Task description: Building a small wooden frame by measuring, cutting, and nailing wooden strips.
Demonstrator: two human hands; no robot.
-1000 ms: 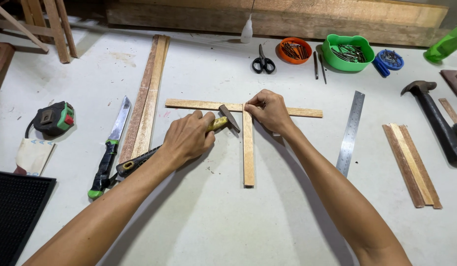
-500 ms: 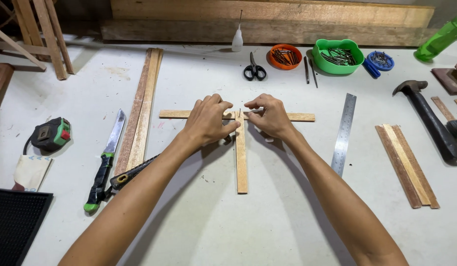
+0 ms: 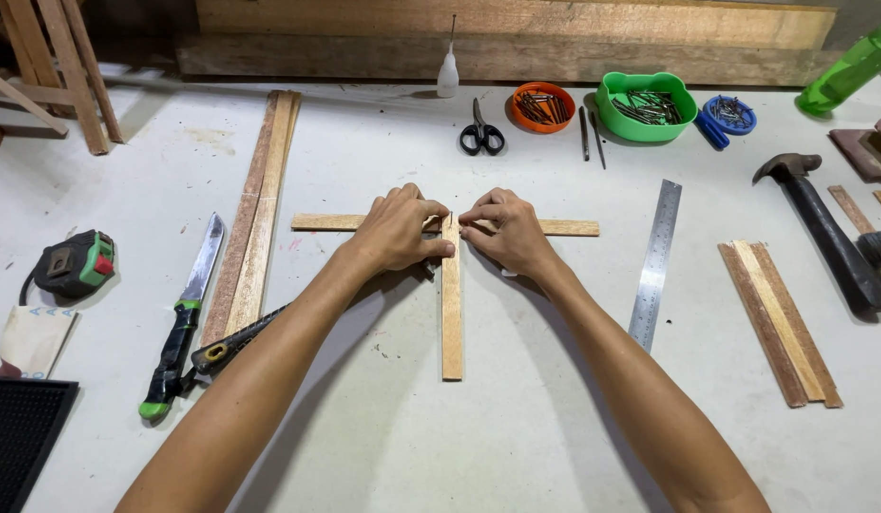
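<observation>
Two thin wooden strips form a T on the white table: a long crosswise strip (image 3: 564, 228) and a shorter strip (image 3: 451, 323) running from it toward me. My left hand (image 3: 398, 230) and my right hand (image 3: 507, 233) meet at the joint, fingertips pinching the top end of the shorter strip from either side. Whether something small is between my right fingertips cannot be told. A small hammer with a black and yellow handle (image 3: 239, 344) lies on the table under my left forearm, its head hidden beside my wrist.
Left: long wood strips (image 3: 258, 214), green-handled knife (image 3: 179, 342), tape measure (image 3: 75, 264), black tray (image 3: 18, 437). Right: steel ruler (image 3: 656, 261), more strips (image 3: 778, 318), large hammer (image 3: 825, 228). Back: scissors (image 3: 481, 135), glue bottle (image 3: 447, 71), orange bowl (image 3: 542, 106) and green bowl (image 3: 647, 106) of nails.
My left hand let go of the small hammer, which now lies on the table, and moved onto the joint next to my right hand. The strips stay in a T.
</observation>
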